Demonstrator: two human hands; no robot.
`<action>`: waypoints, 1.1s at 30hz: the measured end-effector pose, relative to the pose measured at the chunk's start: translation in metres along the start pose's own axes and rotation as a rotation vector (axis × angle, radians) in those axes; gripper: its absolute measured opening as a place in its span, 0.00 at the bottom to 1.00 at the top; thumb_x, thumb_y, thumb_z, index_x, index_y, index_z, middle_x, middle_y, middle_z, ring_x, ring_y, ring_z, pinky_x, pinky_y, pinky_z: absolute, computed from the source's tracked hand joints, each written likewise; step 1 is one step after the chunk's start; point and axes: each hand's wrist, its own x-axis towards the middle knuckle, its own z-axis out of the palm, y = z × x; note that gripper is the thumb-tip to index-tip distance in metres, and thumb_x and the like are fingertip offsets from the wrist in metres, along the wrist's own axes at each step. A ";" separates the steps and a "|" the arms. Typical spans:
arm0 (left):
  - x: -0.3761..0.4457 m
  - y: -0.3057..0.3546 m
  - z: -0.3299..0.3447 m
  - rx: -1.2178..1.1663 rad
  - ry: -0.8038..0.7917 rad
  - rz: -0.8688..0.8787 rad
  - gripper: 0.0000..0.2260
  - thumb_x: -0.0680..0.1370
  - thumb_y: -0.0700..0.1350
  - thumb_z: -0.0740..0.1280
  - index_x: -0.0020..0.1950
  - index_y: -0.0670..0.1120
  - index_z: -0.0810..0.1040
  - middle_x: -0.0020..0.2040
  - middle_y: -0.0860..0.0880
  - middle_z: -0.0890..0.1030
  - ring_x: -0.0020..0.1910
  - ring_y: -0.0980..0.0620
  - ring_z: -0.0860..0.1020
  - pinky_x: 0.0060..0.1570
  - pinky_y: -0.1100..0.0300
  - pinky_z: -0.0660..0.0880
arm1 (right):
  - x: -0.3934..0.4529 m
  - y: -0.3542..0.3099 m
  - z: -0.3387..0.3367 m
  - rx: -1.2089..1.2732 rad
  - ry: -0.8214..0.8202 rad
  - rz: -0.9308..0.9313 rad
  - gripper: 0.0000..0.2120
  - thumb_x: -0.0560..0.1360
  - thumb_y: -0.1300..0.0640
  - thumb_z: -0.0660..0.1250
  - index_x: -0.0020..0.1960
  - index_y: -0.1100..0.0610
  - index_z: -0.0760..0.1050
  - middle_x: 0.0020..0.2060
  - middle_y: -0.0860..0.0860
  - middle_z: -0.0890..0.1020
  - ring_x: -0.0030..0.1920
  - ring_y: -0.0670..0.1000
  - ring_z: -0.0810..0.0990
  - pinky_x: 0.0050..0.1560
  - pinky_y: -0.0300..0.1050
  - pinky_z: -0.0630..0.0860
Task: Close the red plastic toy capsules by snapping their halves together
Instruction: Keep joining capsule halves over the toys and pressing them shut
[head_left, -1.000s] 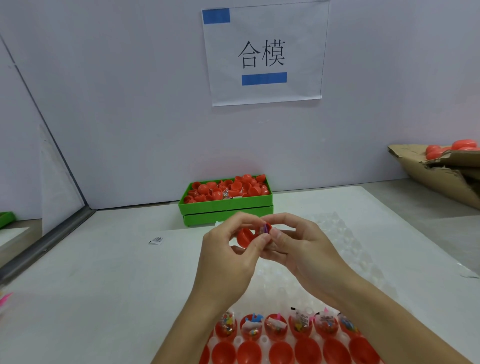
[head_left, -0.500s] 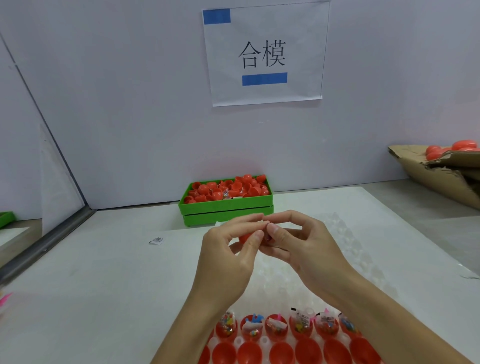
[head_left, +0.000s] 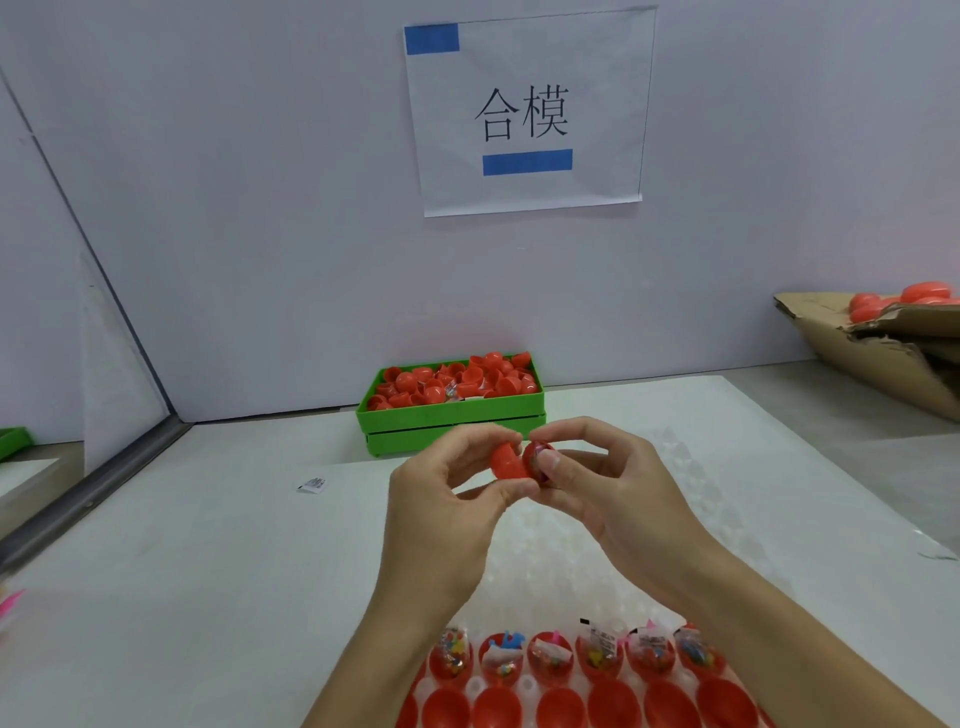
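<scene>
L hand (head_left: 441, 499) pinching red capsule half (head_left: 506, 462) w/ thumb + curled fingers; R hand (head_left: 608, 488) gripping other half (head_left: 535, 457), fingers arched, halves touching above table (head_left: 208, 545).

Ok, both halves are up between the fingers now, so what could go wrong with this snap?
The left hand holds the empty half tilted against the filled half in the right hand, so they might close crooked. The contents could catch in the seam. A slip could drop either half onto the tray.
</scene>
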 end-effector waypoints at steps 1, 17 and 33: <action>0.000 0.000 -0.001 -0.009 0.018 0.010 0.17 0.68 0.37 0.78 0.49 0.57 0.82 0.45 0.63 0.84 0.49 0.65 0.82 0.45 0.75 0.75 | 0.000 0.001 0.000 -0.032 0.000 -0.008 0.11 0.71 0.59 0.72 0.52 0.60 0.80 0.44 0.61 0.86 0.46 0.61 0.86 0.53 0.51 0.82; -0.004 0.000 0.005 0.170 0.074 0.205 0.20 0.69 0.40 0.77 0.58 0.55 0.80 0.52 0.61 0.83 0.54 0.62 0.81 0.55 0.58 0.80 | 0.000 0.001 -0.001 -0.112 0.020 -0.086 0.09 0.74 0.69 0.69 0.50 0.59 0.83 0.44 0.57 0.87 0.48 0.56 0.87 0.52 0.49 0.83; -0.001 -0.008 0.002 -0.068 0.017 0.024 0.20 0.64 0.42 0.77 0.55 0.53 0.83 0.49 0.58 0.85 0.49 0.60 0.84 0.49 0.69 0.78 | 0.000 -0.001 -0.001 -0.147 0.068 -0.068 0.11 0.76 0.69 0.67 0.55 0.60 0.82 0.45 0.54 0.87 0.46 0.51 0.87 0.45 0.38 0.82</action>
